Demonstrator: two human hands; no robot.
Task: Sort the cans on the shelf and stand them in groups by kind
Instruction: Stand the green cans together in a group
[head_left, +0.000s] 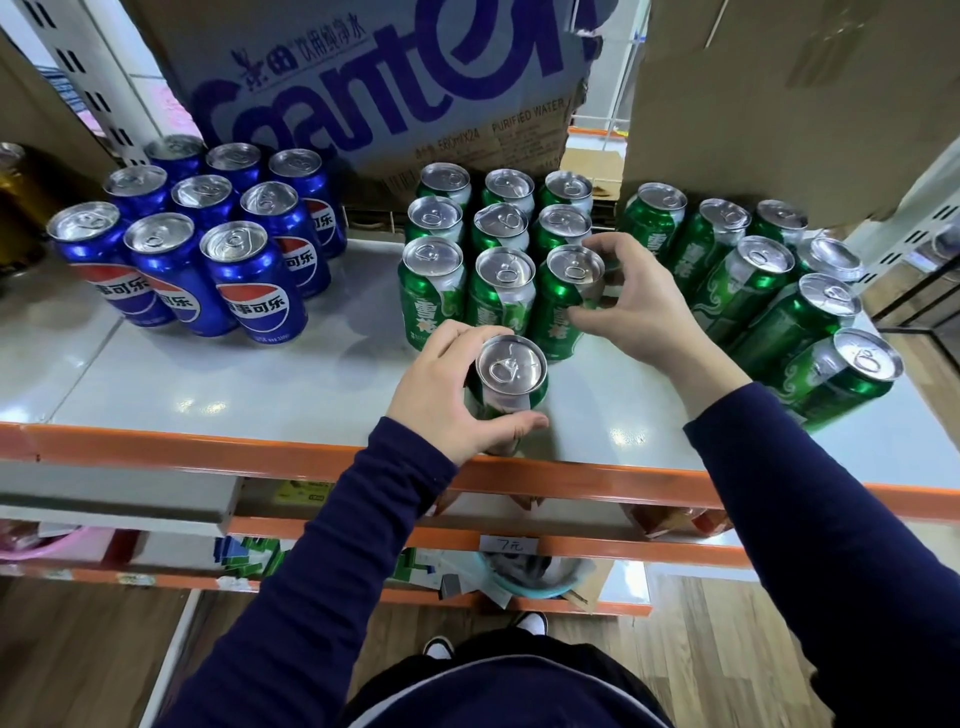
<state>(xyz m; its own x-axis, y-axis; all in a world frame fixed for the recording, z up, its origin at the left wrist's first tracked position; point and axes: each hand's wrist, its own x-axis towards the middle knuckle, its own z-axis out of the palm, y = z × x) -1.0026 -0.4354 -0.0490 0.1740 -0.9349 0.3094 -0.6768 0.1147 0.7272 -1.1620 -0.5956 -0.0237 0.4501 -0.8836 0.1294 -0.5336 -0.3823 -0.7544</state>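
Several blue cola cans (244, 280) stand in a block at the shelf's left. A block of green-and-white cans (498, 249) stands in the middle, and darker green cans (753, 280) are grouped at the right. My left hand (447, 395) grips a single green can (511, 376) standing near the shelf's front edge. My right hand (639, 306) curls its fingers and thumb round the front right can (563, 306) of the middle block.
The grey shelf board (208, 384) has an orange front rail (208, 452). A large printed water carton (374, 83) and a plain cardboard box (779, 104) stand behind the cans. Lower shelves hold packets and a price tag.
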